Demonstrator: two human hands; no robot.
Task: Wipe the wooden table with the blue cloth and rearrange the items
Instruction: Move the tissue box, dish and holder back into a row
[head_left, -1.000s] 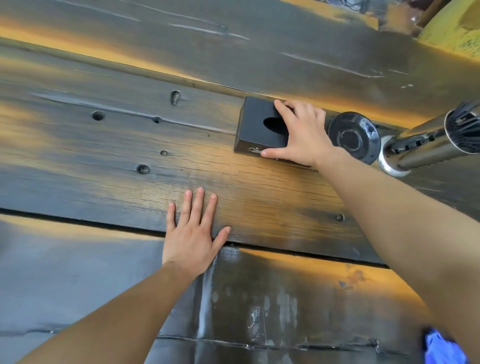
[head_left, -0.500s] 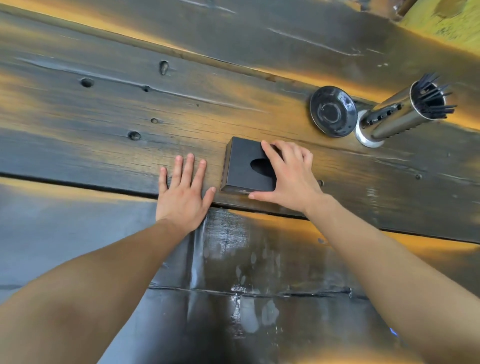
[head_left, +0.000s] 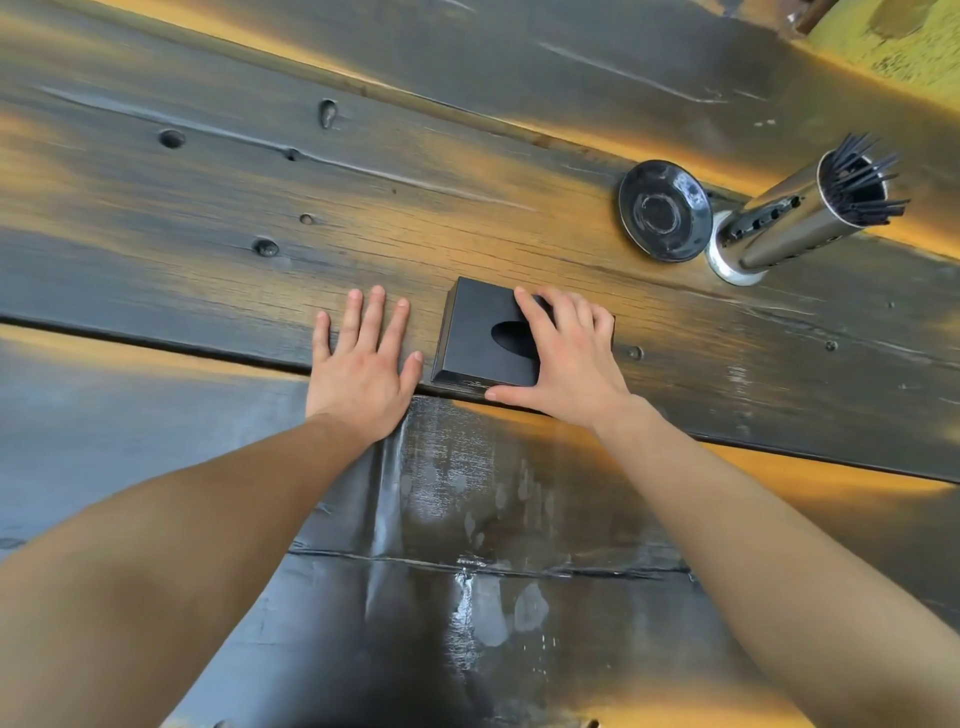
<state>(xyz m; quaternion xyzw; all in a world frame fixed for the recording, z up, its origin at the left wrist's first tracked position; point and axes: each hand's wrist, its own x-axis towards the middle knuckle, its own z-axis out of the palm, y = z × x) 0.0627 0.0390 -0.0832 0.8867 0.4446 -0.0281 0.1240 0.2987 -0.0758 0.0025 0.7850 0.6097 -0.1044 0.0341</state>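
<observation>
Dark wooden table (head_left: 467, 218), 1 black box (head_left: 478, 343), 1 black saucer (head_left: 665, 210) beside 1 metal holder (head_left: 779, 228) of sticks (head_left: 857, 179)

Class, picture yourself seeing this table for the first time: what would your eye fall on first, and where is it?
At the middle, the left hand lies flat on the wooden table and, beside it, the right hand holds a black box. Up to the right stand a black saucer and a metal holder full of dark sticks.
</observation>
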